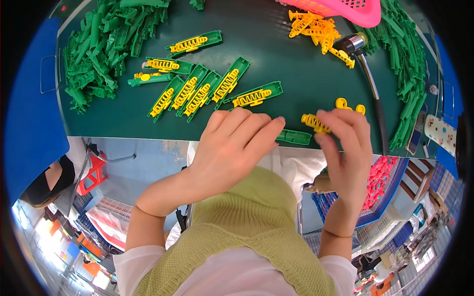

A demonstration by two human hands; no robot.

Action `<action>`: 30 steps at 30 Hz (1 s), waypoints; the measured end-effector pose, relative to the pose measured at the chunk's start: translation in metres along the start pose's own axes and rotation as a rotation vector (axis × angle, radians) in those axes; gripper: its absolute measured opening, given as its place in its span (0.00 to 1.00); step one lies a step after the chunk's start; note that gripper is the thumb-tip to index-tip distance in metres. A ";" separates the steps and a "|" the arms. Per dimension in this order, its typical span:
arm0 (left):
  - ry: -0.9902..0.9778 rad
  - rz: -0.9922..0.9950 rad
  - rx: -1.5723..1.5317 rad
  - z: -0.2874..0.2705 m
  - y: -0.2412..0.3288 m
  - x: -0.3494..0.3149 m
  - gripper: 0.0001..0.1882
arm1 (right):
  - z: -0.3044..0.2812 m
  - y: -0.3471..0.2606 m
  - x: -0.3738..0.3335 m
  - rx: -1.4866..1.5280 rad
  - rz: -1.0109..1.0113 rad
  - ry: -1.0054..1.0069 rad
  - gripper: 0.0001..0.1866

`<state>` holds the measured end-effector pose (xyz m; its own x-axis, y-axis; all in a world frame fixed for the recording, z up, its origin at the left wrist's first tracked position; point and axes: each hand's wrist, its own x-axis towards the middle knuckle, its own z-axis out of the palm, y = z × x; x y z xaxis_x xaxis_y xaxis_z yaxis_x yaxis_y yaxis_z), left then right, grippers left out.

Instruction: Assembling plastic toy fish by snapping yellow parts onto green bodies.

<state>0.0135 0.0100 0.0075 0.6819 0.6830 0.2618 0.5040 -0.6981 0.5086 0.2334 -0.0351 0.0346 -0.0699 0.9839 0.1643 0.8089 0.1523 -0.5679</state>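
My right hand point(348, 135) pinches a small yellow zigzag plastic piece point(315, 123) between thumb and fingers. Just below and left of it lies a green plastic half-shell point(296, 137) at the table's near edge. My left hand point(234, 143) is closed over the left end of this shell, which its fingers hide. Beyond my left hand lie several green shells with yellow zigzag pieces set in them, among them one tilted shell point(231, 81). A few loose yellow round-ended parts point(340, 103) lie right beside my right fingers.
Green shells are heaped at the left point(96, 54) and in a long pile point(402, 64) at the right. A hammer point(371, 79) lies right of orange-yellow pieces point(316, 29), under a pink basket point(363, 17). A phone point(439, 133) is at the right edge. Another person point(54, 180) sits at the left.
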 end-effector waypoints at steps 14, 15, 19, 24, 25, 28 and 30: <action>0.081 -0.007 -0.088 0.011 -0.004 -0.007 0.20 | 0.028 -0.006 -0.005 0.081 -0.173 -0.068 0.16; 0.079 -0.008 -0.089 0.011 -0.004 -0.007 0.20 | 0.027 -0.007 -0.005 0.082 -0.171 -0.069 0.16; 0.089 0.004 -0.093 0.012 -0.006 -0.007 0.20 | 0.026 -0.009 -0.007 0.092 -0.170 -0.066 0.15; 0.085 -0.031 -0.102 0.009 -0.003 -0.006 0.21 | 0.027 -0.008 -0.004 0.088 -0.188 -0.074 0.15; 0.091 -0.030 -0.098 0.011 -0.003 -0.007 0.20 | 0.027 -0.008 -0.005 0.078 -0.185 -0.076 0.15; 0.071 -0.004 -0.064 0.011 -0.006 -0.010 0.18 | 0.027 -0.006 -0.006 0.068 -0.183 -0.088 0.15; 0.045 0.021 -0.033 0.011 -0.006 -0.011 0.17 | 0.027 -0.006 -0.005 0.070 -0.185 -0.098 0.15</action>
<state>0.0089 0.0049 -0.0075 0.6672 0.6780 0.3085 0.4720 -0.7052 0.5290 0.2128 -0.0381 0.0158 -0.2724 0.9425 0.1937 0.7350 0.3337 -0.5903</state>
